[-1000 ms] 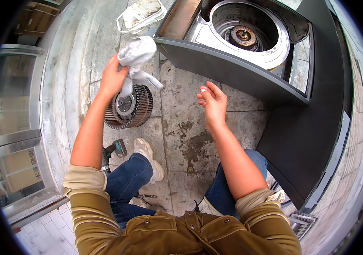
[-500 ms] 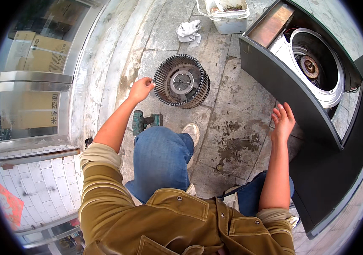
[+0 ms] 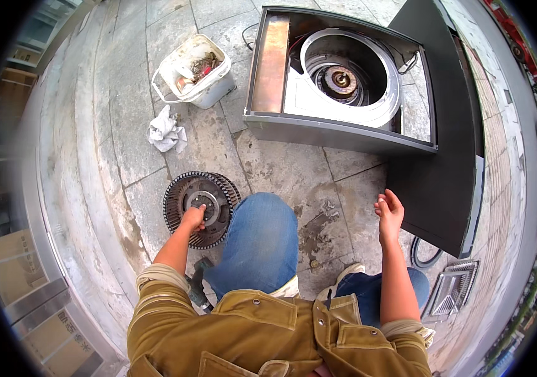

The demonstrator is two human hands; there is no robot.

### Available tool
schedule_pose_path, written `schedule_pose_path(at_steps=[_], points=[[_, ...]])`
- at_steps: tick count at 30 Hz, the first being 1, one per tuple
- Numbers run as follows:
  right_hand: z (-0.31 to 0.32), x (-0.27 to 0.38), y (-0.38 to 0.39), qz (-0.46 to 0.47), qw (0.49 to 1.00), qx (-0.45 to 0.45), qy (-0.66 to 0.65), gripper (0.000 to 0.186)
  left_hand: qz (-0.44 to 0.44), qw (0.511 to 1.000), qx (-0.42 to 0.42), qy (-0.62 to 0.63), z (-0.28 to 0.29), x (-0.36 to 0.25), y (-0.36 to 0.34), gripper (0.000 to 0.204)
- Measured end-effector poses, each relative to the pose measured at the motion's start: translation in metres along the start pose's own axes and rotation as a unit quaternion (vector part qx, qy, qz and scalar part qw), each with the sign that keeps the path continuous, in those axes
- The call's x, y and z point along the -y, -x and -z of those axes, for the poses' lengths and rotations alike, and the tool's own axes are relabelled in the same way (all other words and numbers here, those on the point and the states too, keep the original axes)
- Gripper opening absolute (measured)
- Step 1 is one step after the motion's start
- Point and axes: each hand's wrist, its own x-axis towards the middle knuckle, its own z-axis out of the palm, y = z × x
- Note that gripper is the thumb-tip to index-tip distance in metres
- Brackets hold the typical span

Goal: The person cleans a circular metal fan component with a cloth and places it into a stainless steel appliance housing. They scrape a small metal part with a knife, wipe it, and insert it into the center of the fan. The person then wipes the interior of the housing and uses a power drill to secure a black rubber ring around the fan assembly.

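left fingers (image 3: 200, 215) at fan wheel (image 3: 217, 212), grip unclear; right fingers (image 3: 393, 200) loosely parted; bucket (image 3: 216, 92) holds debris (image 3: 204, 66).

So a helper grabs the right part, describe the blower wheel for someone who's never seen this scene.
Start at the dark grey metal cabinet with the round opening. To its left, a white bucket, crumpled rag and the blower wheel run toward the camera, the wheel nearest. Unlike the others, it's a dark drum ringed with narrow blades.
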Motion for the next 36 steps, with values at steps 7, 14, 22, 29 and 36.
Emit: schedule_pose_path(at_steps=[7, 14, 22, 29, 36], points=[[-0.033, 0.049, 0.032, 0.079, 0.997, 0.004, 0.019, 0.041, -0.025, 0.999, -0.022, 0.030, 0.018, 0.017, -0.015, 0.044], [-0.047, 0.079, 0.054, 0.139, 0.990, 0.026, 0.029, 0.040, -0.105, 0.950, -0.078, 0.284, 0.150, 0.024, 0.003, 0.040], [-0.121, 0.203, 0.110, 0.226, 0.941, 0.212, 0.138, 0.048, -0.434, 0.771, -0.201, 0.421, 0.216, -0.063, 0.044, 0.026], [-0.144, 0.315, 0.148, 0.505, 0.789, 0.204, 0.284, 0.090, -0.535, 0.703, -0.174, 0.435, 0.195, -0.151, 0.121, 0.025], [-0.142, 0.335, 0.143, 0.657, 0.681, 0.188, 0.263, 0.097, -0.538, 0.703, -0.100, 0.455, 0.132, -0.194, 0.170, 0.024]])
